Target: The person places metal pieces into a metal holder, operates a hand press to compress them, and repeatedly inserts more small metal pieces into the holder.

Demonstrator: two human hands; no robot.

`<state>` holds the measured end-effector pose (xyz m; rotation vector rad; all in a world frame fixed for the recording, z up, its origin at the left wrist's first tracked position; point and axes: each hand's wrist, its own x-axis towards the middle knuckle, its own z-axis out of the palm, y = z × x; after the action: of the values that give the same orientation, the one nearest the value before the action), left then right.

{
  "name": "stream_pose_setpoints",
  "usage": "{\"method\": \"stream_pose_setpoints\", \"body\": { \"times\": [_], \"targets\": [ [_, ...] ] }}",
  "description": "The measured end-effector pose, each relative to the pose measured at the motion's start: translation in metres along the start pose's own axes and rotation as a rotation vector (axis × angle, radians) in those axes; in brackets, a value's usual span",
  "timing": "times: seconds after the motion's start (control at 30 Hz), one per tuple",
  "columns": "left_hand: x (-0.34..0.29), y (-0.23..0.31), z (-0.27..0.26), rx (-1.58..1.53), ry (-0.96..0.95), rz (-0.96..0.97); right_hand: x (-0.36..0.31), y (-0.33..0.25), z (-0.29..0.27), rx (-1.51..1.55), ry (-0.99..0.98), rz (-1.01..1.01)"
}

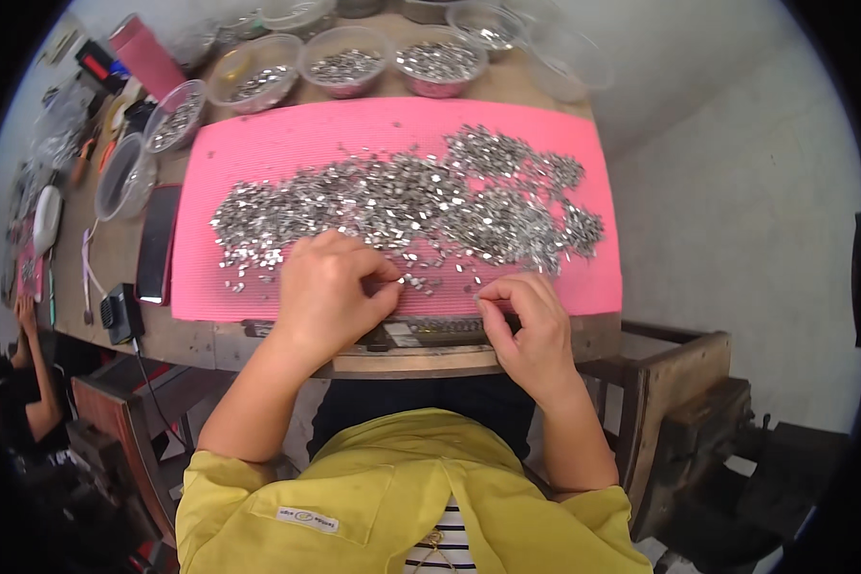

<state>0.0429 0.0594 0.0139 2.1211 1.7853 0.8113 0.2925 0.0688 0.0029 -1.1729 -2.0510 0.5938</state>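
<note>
A wide spread of small shiny silver metal pieces (pixel 383 196) lies on a pink ribbed mat (pixel 258 143). My left hand (pixel 330 287) rests at the near side of the spread, thumb and forefinger closed together beside a few loose pieces; what they hold, if anything, is hidden. To its right, my right hand (pixel 534 325) pinches a tiny silver metal piece at its fingertips, just above the mat's near edge. Between and below both hands, a dark metal strip (pixel 430 331) with a row of small pieces lies along the table's front edge, partly covered by my left hand.
Clear plastic bowls of silver pieces (pixel 440 62) line the back. A dark phone (pixel 157 244), a small black device (pixel 121 314) with a cable and an empty-looking tub (pixel 124 178) stand left. A pink cylinder (pixel 146 55) is farther back. Another person's arm (pixel 36 364) shows far left.
</note>
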Motion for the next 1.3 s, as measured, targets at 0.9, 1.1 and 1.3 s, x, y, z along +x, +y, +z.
{"method": "stream_pose_setpoints", "body": {
  "times": [0.9,1.1,1.3],
  "targets": [
    [-0.034,0.050,0.024,0.086,0.037,0.254,-0.020,0.004,0.003,-0.037,-0.096,-0.249],
    [-0.035,0.046,0.021,0.028,0.018,0.229,-0.020,0.004,0.001,0.016,-0.079,-0.217],
    [-0.036,0.046,0.023,0.101,0.047,0.317,-0.018,0.000,0.005,-0.023,-0.082,-0.212]
  ]
}}
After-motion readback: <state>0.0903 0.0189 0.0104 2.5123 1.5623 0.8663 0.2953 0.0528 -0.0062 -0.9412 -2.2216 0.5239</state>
